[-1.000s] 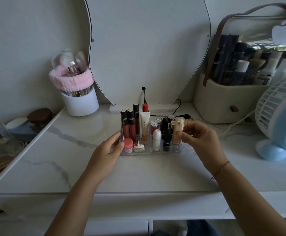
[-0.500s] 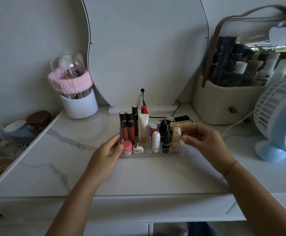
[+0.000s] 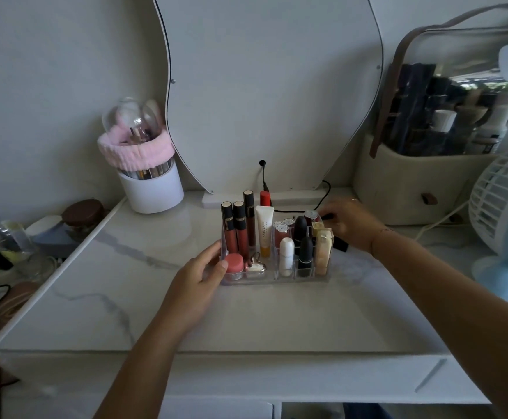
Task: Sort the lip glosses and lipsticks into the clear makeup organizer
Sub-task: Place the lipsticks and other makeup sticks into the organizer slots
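One fan (image 3: 500,207) right of organizer (image 3: 276,281); brush cup (image 3: 152,192) left, mirror (image 3: 276,86) behind.

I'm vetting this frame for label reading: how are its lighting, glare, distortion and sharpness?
Head view: dim, even light with soft shadows; its wide angle bows the tabletop edges and the fan; bright reflections streak the clear case; lettering on the white tube reads sharply.
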